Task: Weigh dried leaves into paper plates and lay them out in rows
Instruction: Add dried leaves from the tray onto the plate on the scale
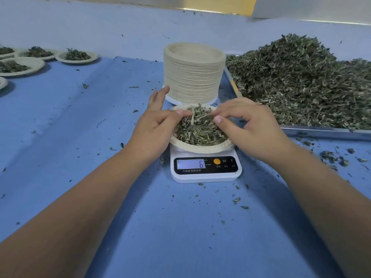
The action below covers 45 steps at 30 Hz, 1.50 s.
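Here we are at the middle of the frame: a paper plate sits on a white kitchen scale, piled with dried leaves. The display reads 6. Beside it we spot an orange button, then the letters M and T. The small Chinese print under them is too fine for us to read.

The left hand comes in from the plate's left edge. Its fingers stretch out straight and loose, gripping nothing, and its thumb lies across the leaves. The right hand covers the plate's right side. Its fingers are bent, tips down in the leaves. Whether they pinch any, we cannot tell.

Just behind the scale stands a tall stack of plates. At the right of the frame a metal tray holds a big heap of the same leaves. In the upper left, filled plates lie close together on the blue desk. Leaf crumbs dot the desk all round the scale.
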Each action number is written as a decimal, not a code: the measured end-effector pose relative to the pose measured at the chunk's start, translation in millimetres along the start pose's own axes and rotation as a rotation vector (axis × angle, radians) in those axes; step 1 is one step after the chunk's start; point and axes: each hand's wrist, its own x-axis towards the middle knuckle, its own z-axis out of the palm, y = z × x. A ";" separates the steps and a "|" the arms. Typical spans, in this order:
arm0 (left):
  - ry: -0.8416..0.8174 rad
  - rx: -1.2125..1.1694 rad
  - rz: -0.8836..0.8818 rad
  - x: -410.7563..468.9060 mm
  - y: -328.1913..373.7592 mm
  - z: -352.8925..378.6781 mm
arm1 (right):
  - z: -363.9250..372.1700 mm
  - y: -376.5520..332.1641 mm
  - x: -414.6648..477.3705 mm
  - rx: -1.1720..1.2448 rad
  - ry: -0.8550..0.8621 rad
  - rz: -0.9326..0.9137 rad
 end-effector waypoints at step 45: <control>0.181 -0.255 -0.177 8.3 -6.2 -1.2 | -19.8 56.7 -0.5 -0.640 0.016 0.347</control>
